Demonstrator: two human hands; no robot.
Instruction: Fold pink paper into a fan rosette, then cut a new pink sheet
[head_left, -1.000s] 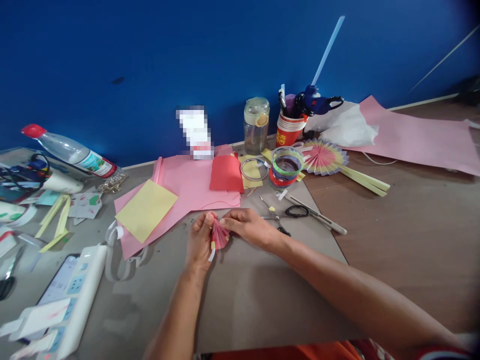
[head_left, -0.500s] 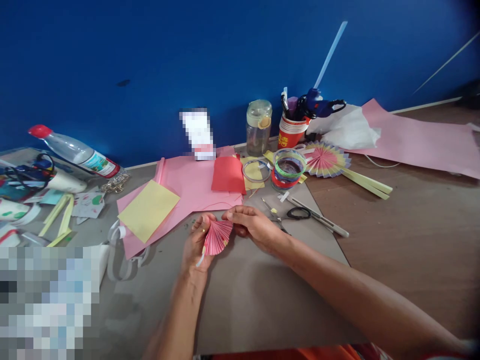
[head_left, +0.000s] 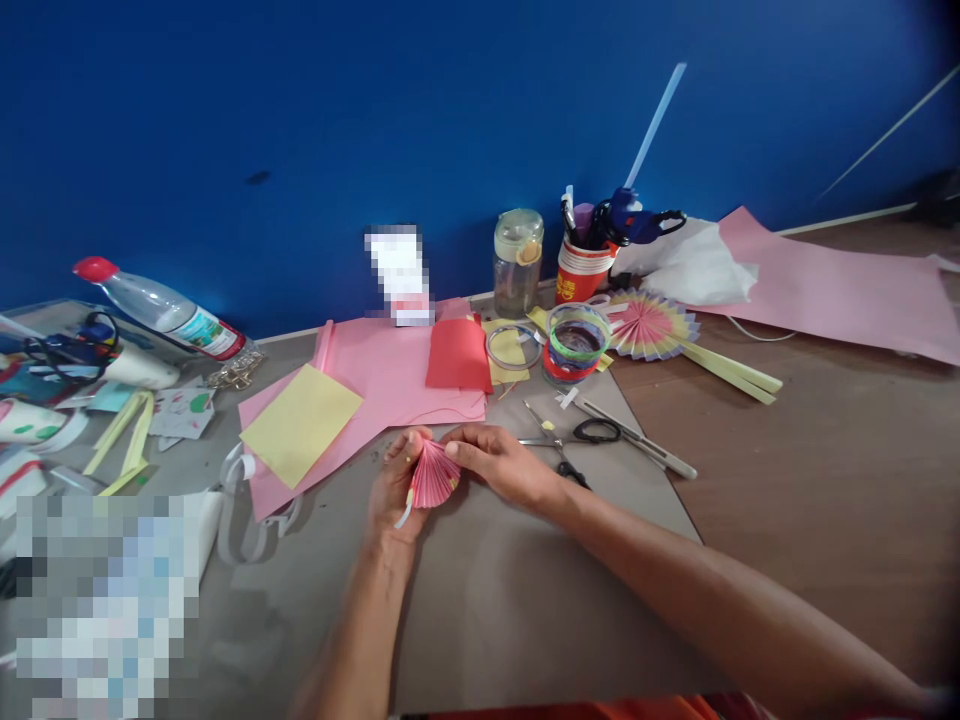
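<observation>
Between my hands is a pleated pink paper fan (head_left: 436,478), its folds spreading from a point near the top. My left hand (head_left: 397,480) grips its left side, and a pale strip (head_left: 405,514) hangs at that edge. The fingers of my right hand (head_left: 491,460) close on the fan's upper right edge, thumb in front. Just right of that hand lie black-handled scissors (head_left: 596,430) and a grey utility knife (head_left: 637,438). Past my hands are a red paper square (head_left: 458,355) on a pink sheet (head_left: 375,365) and a yellow paper square (head_left: 301,425).
At the back stand a lidded jar (head_left: 517,265), a red paper cup (head_left: 580,272) holding tools, and a roll of tape (head_left: 576,340). A finished-looking paper rosette (head_left: 651,325) lies right. Leftward are a plastic bottle (head_left: 165,310), paper scraps and a white strap (head_left: 244,530).
My right hand has moved slightly left, its thumb now over the fan's right edge. The fan appears a little narrower. The whole view has shifted slightly.
</observation>
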